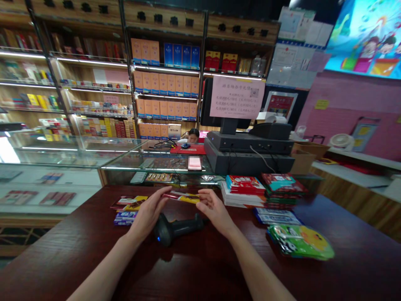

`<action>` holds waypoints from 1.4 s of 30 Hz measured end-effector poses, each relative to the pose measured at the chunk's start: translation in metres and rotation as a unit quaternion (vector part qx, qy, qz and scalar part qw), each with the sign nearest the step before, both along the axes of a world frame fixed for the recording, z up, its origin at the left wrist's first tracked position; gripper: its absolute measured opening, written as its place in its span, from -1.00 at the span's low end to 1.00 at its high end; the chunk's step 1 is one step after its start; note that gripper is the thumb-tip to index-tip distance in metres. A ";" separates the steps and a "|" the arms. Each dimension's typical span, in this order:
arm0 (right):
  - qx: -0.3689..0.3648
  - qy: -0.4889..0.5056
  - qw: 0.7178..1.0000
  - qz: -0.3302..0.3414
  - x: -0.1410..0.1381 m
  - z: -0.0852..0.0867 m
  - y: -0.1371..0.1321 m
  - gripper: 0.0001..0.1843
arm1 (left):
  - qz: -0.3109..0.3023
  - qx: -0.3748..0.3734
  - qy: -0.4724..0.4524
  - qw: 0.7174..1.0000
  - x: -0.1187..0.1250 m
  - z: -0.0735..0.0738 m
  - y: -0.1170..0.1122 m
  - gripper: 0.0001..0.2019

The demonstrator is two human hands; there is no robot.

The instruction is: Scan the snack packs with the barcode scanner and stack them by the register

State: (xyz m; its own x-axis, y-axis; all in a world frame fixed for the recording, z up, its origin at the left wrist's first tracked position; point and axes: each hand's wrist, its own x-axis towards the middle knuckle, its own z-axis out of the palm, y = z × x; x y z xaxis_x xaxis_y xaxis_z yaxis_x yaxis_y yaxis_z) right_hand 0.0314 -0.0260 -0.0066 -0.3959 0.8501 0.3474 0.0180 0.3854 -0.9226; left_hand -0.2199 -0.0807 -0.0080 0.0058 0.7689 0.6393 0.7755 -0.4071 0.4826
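The left hand [147, 211] and right hand [214, 211] each pinch one end of a packet [183, 196] at centre frame, above the scanner [178, 229] on the desk [200, 267]. Its barcode probably needs turning towards the scanner.

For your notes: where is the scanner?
In the head view, the scanner lies centre on the counter, just beneath the left hand and right hand holding a packet.

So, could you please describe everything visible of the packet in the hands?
The packet is thin, long and flat, in a glossy red and yellow wrapper; print blurred. It is held level by its ends between the left hand and right hand, near the dark scanner on the counter.
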 end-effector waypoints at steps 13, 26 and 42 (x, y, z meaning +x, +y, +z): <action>-0.080 0.026 0.996 -0.007 -0.009 0.012 -0.009 -0.50 | 0.028 0.057 -0.019 0.998 0.002 -0.005 0.006 -0.41; -0.121 0.010 0.992 -0.024 -0.007 0.007 -0.007 -0.35 | 0.019 0.057 0.103 0.993 0.004 0.005 0.003 -0.30; -0.106 0.002 0.994 -0.035 -0.004 0.000 0.000 -0.44 | 0.059 0.033 0.167 0.984 -0.004 0.006 0.001 -0.25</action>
